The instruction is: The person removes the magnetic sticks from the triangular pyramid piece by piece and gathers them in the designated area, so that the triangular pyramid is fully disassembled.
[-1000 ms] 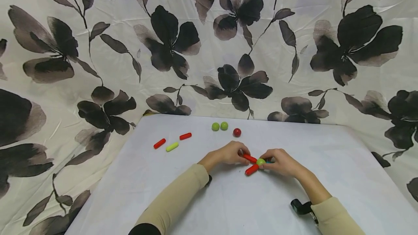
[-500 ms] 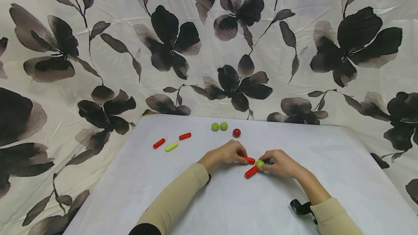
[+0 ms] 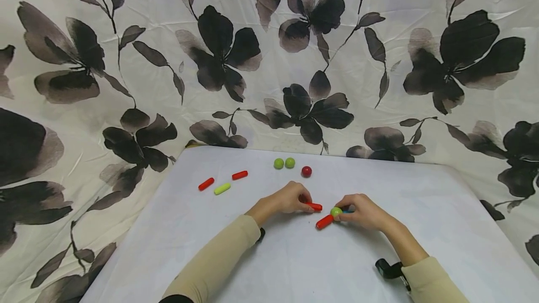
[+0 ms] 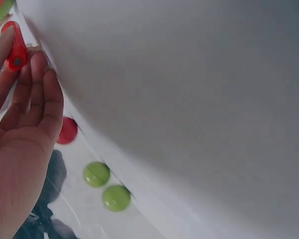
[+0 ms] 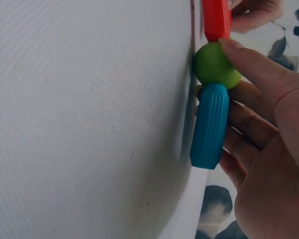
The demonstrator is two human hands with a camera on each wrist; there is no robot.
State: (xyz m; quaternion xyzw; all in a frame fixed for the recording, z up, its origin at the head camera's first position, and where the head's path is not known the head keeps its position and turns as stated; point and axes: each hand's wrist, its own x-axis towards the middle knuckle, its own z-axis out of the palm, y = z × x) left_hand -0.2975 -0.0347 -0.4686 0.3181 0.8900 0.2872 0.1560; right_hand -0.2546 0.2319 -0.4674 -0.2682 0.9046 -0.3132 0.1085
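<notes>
My left hand [image 3: 290, 199] pinches a short red magnetic rod [image 3: 315, 206] between thumb and fingers; a grey dot shows on its end in the left wrist view. A gap parts this rod from the green ball [image 3: 336, 212], which my right hand [image 3: 364, 210] grips with thumb and fingertips. Joined to that ball are a second red rod [image 3: 324, 222], pointing toward the lower left, and a ribbed blue rod [image 5: 210, 127], lying along the right fingers. The blue one is mostly hidden behind the right hand in the head view.
Toward the back of the white table [image 3: 269, 256] lie two green balls [image 3: 284, 163] and a red ball [image 3: 306, 171]. Farther left are a red rod [image 3: 206, 184], another red rod [image 3: 240, 175] and a yellow-green rod [image 3: 222, 189]. Floral cloth [image 3: 261, 83] hangs behind.
My left hand has drawn its red rod leftward, away from the green ball, opening a gap. The right hand stays about where it was, still gripping the ball.
</notes>
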